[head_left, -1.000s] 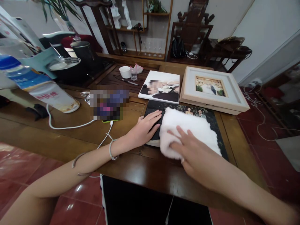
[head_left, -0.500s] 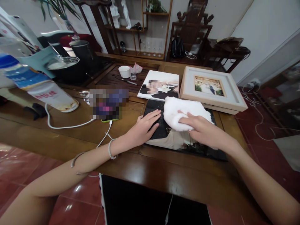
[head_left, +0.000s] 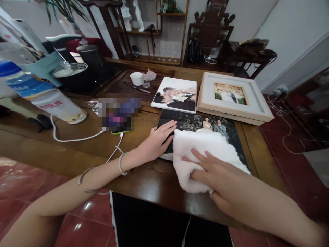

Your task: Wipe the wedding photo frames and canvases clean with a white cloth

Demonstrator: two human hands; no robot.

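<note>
A dark photo print point(head_left: 205, 125) of a couple lies flat on the wooden table point(head_left: 102, 144) in front of me. My left hand point(head_left: 156, 142) rests flat on its left edge, fingers stretched out. My right hand point(head_left: 213, 169) presses a fluffy white cloth point(head_left: 203, 151) onto the near part of the print, fingers spread over the cloth. The cloth covers the print's lower half and hangs over its near edge.
Behind the print lie a second photo print point(head_left: 176, 94) and a white-framed picture point(head_left: 231, 97). A phone point(head_left: 119, 115) with a white charging cable point(head_left: 74, 139) sits to the left, beside a tipped white and blue bottle point(head_left: 41, 94). A tea tray with a cup point(head_left: 137, 78) stands further back.
My right hand has drawn the cloth from the far part of the print back toward me, uncovering the couple. My left hand has stayed in place.
</note>
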